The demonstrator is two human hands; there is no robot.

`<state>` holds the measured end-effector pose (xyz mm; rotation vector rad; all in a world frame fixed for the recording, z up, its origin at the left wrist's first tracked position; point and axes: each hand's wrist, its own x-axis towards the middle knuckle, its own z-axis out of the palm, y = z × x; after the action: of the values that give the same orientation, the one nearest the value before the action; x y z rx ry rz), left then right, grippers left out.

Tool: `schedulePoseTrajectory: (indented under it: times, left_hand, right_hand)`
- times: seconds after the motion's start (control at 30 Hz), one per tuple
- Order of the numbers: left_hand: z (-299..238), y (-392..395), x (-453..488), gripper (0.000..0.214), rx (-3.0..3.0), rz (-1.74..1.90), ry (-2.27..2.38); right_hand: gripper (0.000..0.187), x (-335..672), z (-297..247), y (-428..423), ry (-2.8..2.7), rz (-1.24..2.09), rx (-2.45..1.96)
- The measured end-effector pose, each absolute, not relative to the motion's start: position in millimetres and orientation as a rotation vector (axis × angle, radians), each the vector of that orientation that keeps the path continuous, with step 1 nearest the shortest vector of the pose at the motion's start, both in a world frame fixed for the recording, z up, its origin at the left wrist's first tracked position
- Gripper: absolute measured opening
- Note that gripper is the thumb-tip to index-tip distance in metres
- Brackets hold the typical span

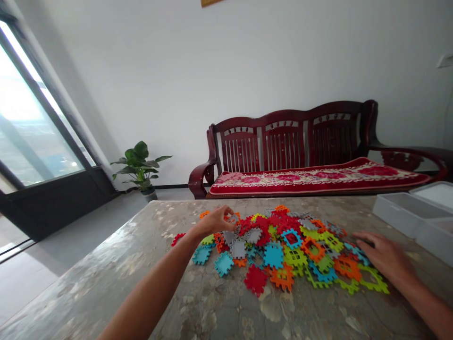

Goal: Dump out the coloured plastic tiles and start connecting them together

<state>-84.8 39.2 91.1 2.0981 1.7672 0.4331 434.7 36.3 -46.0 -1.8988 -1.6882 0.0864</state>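
Many flat plastic interlocking tiles with notched edges lie in a loose heap on the table (148, 264). Among them are a blue tile (273, 255), a red tile (255, 280) and a lime-green frame tile (375, 279). My left hand (217, 219) reaches over the heap's far left side, thumb and fingers curled around an orange tile (232, 218). At the right end of the heap, my right hand (385, 255) lies low by the outer tiles, fingers extended, with nothing visibly held. Its palm side is hidden.
Translucent white plastic bins (406, 212) stand at the table's far right. Beyond the table is a dark red wooden bench (283, 141) with a patterned red cover. A potted plant (141, 165) and a glass door (35, 118) are to the left.
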Motion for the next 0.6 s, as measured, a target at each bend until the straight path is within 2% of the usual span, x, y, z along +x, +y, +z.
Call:
schedulePoseTrajectory:
  times: [0.13, 0.3, 0.47, 0.6]
  left_hand:
    - [99.3, 49.3, -83.5, 0.078, 2.144, 0.403, 1.672]
    - [93.6, 78.2, -122.2, 0.07, 2.025, 0.258, 1.94]
    - [71.5, 99.0, -151.1, 0.095, 1.94, 0.047, 2.111]
    - [62.8, 107.2, -159.4, 0.087, 1.963, -0.05, 2.056]
  right_hand:
    - [0.05, 434.4, -45.2, 34.7, -1.697, 0.07, -1.901]
    - [0.047, 435.3, -47.0, 35.4, -1.709, 0.078, -1.864]
    - [0.044, 439.7, -54.6, 38.7, -1.684, 0.074, -1.853]
    - [0.044, 440.4, -54.8, 38.2, -1.703, 0.067, -1.829]
